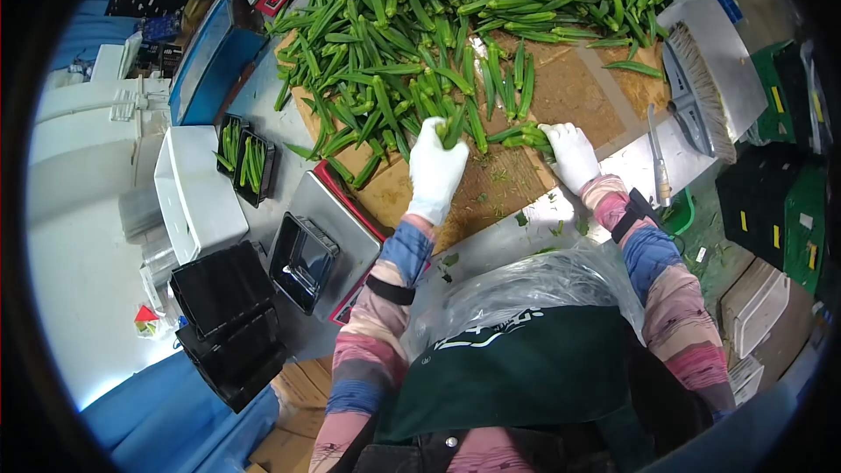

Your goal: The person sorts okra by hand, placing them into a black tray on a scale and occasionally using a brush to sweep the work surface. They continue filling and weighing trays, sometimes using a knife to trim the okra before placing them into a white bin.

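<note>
A large heap of green okra covers the back and left of a brown cardboard sheet. My left hand, in a white glove, is closed at the near edge of the heap, with okra pods between thumb and fingers. Further right, my white-gloved right hand has its fingers curled around the stem ends of a few okra pods lying over the cardboard. Bits of trimmings are scattered between my hands.
On the left, an empty black tray rests on a scale. Two black trays with okra sit beside a white bin. Stacked black trays stand nearer. On the right lie a knife and a brush.
</note>
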The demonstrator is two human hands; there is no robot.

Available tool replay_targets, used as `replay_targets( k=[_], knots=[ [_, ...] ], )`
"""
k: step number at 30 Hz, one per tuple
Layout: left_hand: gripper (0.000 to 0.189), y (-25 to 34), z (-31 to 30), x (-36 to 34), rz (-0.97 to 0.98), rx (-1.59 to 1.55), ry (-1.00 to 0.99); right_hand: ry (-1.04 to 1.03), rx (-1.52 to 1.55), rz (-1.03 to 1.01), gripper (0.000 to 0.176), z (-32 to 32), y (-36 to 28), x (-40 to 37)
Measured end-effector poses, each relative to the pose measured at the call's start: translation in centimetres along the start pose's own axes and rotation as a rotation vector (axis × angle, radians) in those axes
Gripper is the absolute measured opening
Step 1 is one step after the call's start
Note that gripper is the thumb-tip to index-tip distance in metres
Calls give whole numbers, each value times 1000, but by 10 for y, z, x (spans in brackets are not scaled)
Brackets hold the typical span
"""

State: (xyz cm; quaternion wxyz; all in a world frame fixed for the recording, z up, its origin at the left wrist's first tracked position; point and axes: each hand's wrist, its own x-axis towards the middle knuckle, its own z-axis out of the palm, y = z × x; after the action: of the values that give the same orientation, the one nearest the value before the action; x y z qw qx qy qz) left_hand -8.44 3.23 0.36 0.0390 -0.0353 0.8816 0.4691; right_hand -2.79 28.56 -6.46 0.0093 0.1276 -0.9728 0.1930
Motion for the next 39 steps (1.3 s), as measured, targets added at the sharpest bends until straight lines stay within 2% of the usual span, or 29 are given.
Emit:
replay_targets(
  k=[1, 3, 4, 7, 8, 11, 13, 15, 16, 17, 19, 21, 22, 25, 27, 29, 33, 35, 36, 39],
  knots=[
    [40, 3, 6, 9, -21, 47, -3, -45, 19, 19, 51, -11, -8, 4],
    [44, 11, 21, 23, -63, 138, -8, 52, 58, -46, 51, -28, -25, 14],
    [49, 27, 24, 26, -165, 294, -65, 100, 77, -76, 52, -32, -31, 18],
    [47, 10, 44, 33, -13, 436, -49, -10, -101, -34, 48, -12, -25, 38],
    [45, 10, 45, 33, 16, 484, -67, 34, -46, -79, 39, -6, -24, 41],
    [42, 5, 48, 32, 71, 599, -95, 50, -23, -126, 53, 15, -25, 53],
    [40, 8, 48, 34, 74, 626, -73, 4, -136, -130, 45, 20, -31, 59],
    [39, 19, 41, 34, -72, 563, -100, -82, -165, -122, 42, 11, -31, 61],
    [39, 26, 33, 33, -146, 529, -114, -98, -111, -147, 32, -13, -33, 58],
    [42, 8, 24, 31, -8, 316, -45, -71, -12, 14, 34, -24, -31, 51],
    [43, -18, 2, 28, -71, -207, -127, -9, 189, 336, 39, -40, -20, 40],
    [40, -16, -34, 21, -371, -617, -437, 47, 398, 614, 52, -49, -3, 54],
    [41, -13, -36, 14, -407, -941, -448, 46, 495, 668, 52, -55, -1, 65],
    [44, 0, -40, -7, -469, -1277, -402, 10, 333, 761, 49, -42, -9, 104],
    [52, -5, -41, -12, -476, -1313, -453, -9, 189, 714, 56, -20, -15, 118],
    [55, -1, -41, -17, -461, -1343, -483, 26, 150, 724, 54, -7, -18, 127],
    [64, 14, -45, -23, -448, -1419, -496, -12, 304, 881, 57, -15, -2, 124],
    [65, 25, -45, -25, -416, -1427, -505, 58, 423, 761, 56, -32, -1, 101],
    [66, 28, -45, -27, -405, -1432, -508, 135, 745, 627, 51, -21, 10, 85],
    [68, 24, -41, -32, -390, -1186, -525, -102, 1247, 673, 46, -69, -19, 49]
  ],
)
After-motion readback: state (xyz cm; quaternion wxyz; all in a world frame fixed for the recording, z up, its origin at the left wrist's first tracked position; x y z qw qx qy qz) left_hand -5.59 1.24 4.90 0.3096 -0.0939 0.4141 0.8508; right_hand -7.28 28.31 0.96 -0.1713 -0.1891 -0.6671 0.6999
